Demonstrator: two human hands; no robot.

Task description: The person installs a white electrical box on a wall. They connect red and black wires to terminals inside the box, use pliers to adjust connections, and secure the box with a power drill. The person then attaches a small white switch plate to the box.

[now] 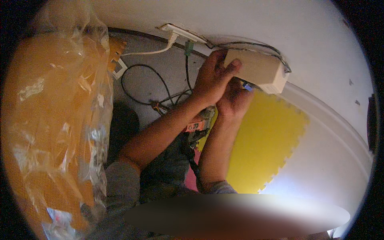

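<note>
A beige box-shaped housing [260,70] sits against the pale wall, with a dark cable running along its top edge. My left hand [214,78] grips the box's left end, thumb across its front face. Just below, my right hand [235,98] reaches up under the box with its fingers curled. Close to those fingertips shows a small blue part [247,86] at the box's underside; whether it is pinched or only touched I cannot tell. The right fingers are partly hidden by the left hand and the box.
A white socket strip [180,33] on the wall holds a white plug [173,39] and a green plug [189,48]. A black cable [123,80] loops below. Plastic-wrapped orange-brown material [56,116] stands at left. A yellow foam mat [260,140] lies at right.
</note>
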